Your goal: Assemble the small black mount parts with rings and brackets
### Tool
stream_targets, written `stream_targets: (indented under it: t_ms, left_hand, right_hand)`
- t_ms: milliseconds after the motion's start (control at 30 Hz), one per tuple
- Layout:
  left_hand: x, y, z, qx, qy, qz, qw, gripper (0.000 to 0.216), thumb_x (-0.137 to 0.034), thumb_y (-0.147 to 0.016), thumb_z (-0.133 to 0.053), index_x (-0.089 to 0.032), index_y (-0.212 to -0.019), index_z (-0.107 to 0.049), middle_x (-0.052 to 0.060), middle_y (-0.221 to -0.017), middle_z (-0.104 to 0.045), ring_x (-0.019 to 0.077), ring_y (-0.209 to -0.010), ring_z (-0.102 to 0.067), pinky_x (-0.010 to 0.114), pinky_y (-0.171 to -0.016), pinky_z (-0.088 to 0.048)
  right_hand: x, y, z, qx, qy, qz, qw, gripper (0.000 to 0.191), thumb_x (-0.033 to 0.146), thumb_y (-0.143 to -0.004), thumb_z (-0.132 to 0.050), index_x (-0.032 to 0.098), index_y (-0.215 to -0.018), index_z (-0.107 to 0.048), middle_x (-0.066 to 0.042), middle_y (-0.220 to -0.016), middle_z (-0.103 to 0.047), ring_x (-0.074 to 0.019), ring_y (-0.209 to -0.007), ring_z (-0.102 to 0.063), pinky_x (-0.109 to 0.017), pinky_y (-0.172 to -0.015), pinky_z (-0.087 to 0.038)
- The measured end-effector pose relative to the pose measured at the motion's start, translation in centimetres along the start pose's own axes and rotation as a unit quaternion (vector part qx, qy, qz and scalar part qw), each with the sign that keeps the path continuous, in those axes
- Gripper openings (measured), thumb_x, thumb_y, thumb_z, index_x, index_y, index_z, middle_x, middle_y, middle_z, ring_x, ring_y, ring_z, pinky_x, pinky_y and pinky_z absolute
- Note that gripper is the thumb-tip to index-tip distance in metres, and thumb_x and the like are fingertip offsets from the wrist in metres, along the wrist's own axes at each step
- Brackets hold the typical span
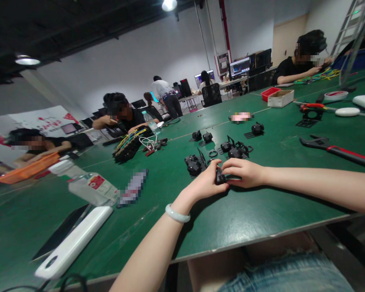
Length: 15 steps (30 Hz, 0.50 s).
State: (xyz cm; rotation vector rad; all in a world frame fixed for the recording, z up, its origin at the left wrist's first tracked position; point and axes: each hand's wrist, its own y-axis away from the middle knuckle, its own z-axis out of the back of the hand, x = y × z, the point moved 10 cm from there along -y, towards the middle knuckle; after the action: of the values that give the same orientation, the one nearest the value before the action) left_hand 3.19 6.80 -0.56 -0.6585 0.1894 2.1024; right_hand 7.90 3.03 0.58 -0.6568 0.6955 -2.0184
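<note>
Close to the table's front edge, my left hand point(205, 180) and my right hand point(245, 172) meet around a small black plastic part point(220, 177). My left fingers are closed on it from the left; my right fingers are bent against its right side. The palms hide much of its shape. Just beyond the left hand sits a black part with a bracket point(194, 162). More black parts point(235, 149) lie past the right hand, and a black ring point(213, 153) rests between them. A pale bangle point(178, 214) circles my left wrist.
On the green table point(261, 215), an adjustable wrench point(337, 150) lies right. A white power strip point(76, 241), a dark tablet-like slab point(63, 229) and a plastic bottle point(93, 188) are left. Small open boxes point(280, 99) stand farther back. Other people sit across the table.
</note>
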Motion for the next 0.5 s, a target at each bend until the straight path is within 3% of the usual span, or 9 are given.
stream_targets:
  t_ms: [500]
  left_hand:
    - [-0.01, -0.02, 0.03, -0.003, -0.018, -0.004, 1.0, 0.067, -0.028, -0.062, -0.059, -0.017, -0.118, -0.025, 0.008, -0.106, -0.048, 0.0216, -0.093, -0.05, 0.034, -0.081, -0.04]
  right_hand:
    - [-0.68, -0.07, -0.73, 0.035, -0.009, -0.025, 0.999, 0.025, 0.023, -0.073, -0.051, 0.015, -0.097, -0.051, -0.009, -0.102, -0.052, -0.0162, -0.094, -0.049, -0.027, -0.08, -0.043]
